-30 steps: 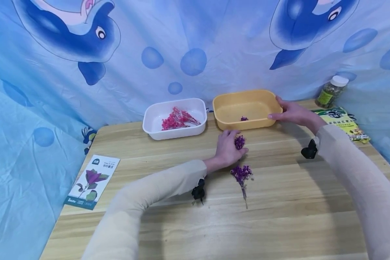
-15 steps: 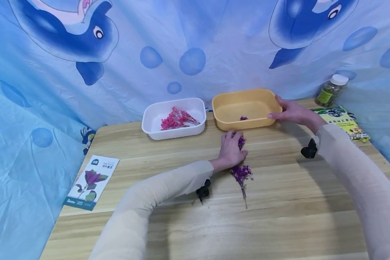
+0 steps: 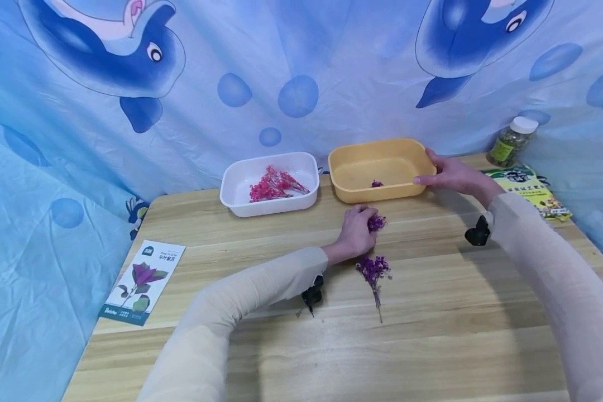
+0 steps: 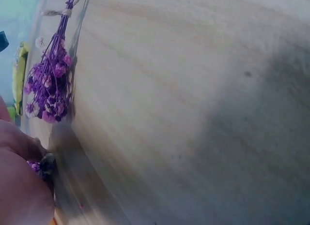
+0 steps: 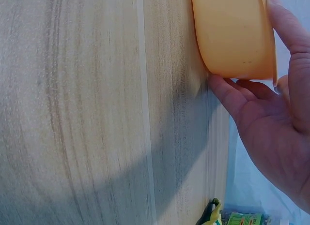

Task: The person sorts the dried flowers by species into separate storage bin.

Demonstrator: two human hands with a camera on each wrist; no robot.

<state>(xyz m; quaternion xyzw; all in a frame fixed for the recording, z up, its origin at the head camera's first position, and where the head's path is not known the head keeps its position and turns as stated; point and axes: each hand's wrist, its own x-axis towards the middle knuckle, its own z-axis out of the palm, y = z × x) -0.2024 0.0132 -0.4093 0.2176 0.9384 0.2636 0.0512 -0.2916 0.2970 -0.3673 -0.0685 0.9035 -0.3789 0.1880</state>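
My left hand [image 3: 357, 231] pinches a small bunch of purple dried flowers [image 3: 376, 223] at the middle of the table; its stems are hidden by the fingers. Just below lies another purple dried-flower bunch [image 3: 373, 268], which the left wrist view shows tied with twine [image 4: 67, 12]. With thumb at the rim and fingers against the end wall, my right hand [image 3: 454, 176] holds the right end of a yellow plastic tub [image 3: 382, 194]. A bit of purple flower [image 3: 376, 183] shows inside that tub.
Left of the yellow tub stands a white tub [image 3: 273, 209] with pink dried flowers [image 3: 276, 184] in it. A printed flower card [image 3: 142, 282] lies at the left. A lidded jar [image 3: 512, 142] and a yellow packet [image 3: 530, 192] occupy the back right.
My left hand has shifted slightly right, its fingers drawing in around the upper purple bunch, whose blossoms now show to the right of the hand. The right hand and tub keep their place.
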